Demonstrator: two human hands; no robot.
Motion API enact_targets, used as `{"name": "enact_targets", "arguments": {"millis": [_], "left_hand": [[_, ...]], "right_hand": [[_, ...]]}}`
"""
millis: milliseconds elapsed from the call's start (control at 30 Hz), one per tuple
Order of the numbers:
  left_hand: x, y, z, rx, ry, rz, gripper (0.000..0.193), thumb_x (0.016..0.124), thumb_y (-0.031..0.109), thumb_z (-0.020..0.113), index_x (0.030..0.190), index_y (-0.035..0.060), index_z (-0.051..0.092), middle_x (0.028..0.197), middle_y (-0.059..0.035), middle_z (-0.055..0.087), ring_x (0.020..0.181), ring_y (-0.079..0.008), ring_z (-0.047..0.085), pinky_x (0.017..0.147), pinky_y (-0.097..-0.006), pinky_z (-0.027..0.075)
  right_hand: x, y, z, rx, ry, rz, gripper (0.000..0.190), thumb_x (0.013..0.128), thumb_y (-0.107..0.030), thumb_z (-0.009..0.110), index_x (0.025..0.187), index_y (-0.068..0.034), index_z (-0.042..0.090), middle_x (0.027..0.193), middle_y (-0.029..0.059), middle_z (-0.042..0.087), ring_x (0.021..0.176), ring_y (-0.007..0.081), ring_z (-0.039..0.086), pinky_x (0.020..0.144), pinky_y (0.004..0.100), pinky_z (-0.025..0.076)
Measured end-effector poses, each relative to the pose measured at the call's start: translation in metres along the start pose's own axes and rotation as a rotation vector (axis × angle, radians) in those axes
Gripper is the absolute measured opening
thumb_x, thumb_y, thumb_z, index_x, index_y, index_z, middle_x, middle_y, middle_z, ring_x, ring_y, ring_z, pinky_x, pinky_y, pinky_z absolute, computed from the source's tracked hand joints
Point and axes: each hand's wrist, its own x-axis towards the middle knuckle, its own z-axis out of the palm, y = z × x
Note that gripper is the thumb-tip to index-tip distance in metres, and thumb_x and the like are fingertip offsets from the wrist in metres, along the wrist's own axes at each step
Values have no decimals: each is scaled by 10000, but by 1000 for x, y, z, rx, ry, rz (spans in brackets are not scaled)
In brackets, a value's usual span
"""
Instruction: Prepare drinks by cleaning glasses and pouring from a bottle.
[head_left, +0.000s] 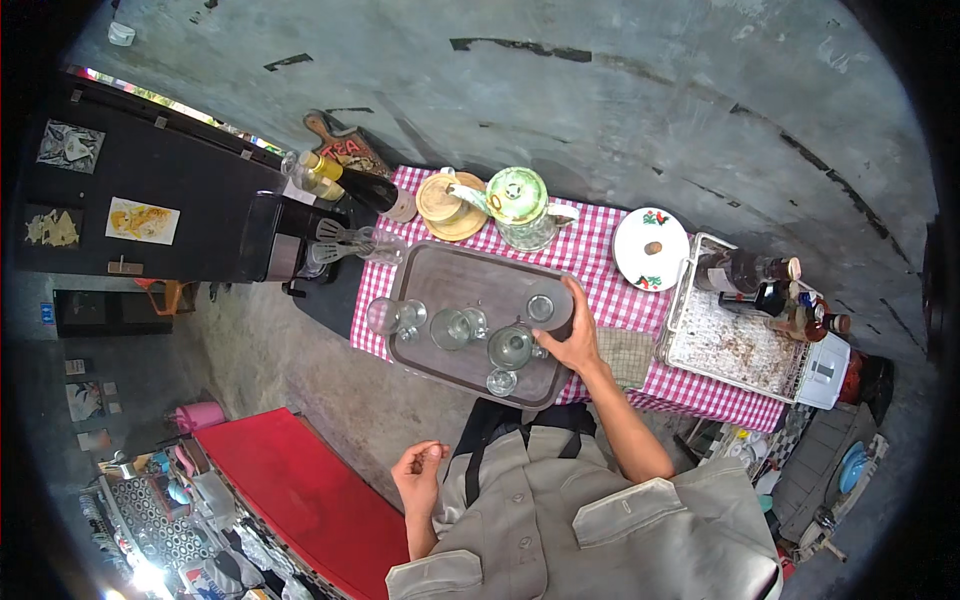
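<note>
My right hand (576, 330) curves around the side of a clear glass (543, 306) at the right end of a brown serving tray (465, 281). Its thumb lies near the rim of a glass mug (511, 348) beside it. Two more glass mugs, one in the middle (451, 330) and one at the left edge (383, 316), also stand on the tray. Close to the tray's front edge sits a small glass (502, 382). In front of my body, away from the tray, my left hand (420, 469) is raised with its fingers curled and nothing visible in it.
Behind the tray, a green enamel teapot (519, 206) and a wooden lidded pot (442, 201) stand on the checked cloth (592, 232). A white lid (649, 251) leans by a wire rack (739, 330) with bottles. Left are spatulas (337, 244) and a dark bottle (367, 191).
</note>
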Motion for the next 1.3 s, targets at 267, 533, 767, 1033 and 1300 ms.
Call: {"name": "enact_targets", "arguments": {"millis": [267,533,767,1033,1300], "left_hand": [[7,7,-18,77,-33,-31,126,903,71,646,970,-36,652,868,-109,702,822,-143,663,781,-269,512],[53,4,-68,422,-265,36,123,872,82,676,949,-14,683,881,-91,715,822,-137,661,787,-280,504],[138,30,-107,476,-619,229,121,840,71,696,939,2,697,877,-110,713,833,-179,675,781,-289,504],[236,37,-161,604,-844,555,119,805,71,711,906,9,698,852,-107,705,790,-220,668,734,-319,490],[284,38,-133,546,-965,831,134,787,95,722,898,22,702,830,-105,695,761,-238,652,715,-329,486]], "right_hand": [[-86,0,-7,105,306,33,707,708,-156,762,1297,22,414,1212,201,531,1082,317,557,884,394,478],[-124,3,31,-117,-106,286,499,700,-186,739,1132,-15,558,941,114,591,874,272,611,783,367,507],[-127,-11,106,-399,-117,366,738,628,-292,791,1227,6,481,1176,179,496,1108,379,514,925,449,462],[-151,4,159,-428,346,409,730,602,-183,816,1227,-11,479,1165,199,508,1099,383,501,965,425,427],[-159,2,181,-474,540,429,642,590,-205,853,1131,-25,556,1051,161,601,1001,343,596,884,407,483]]}}
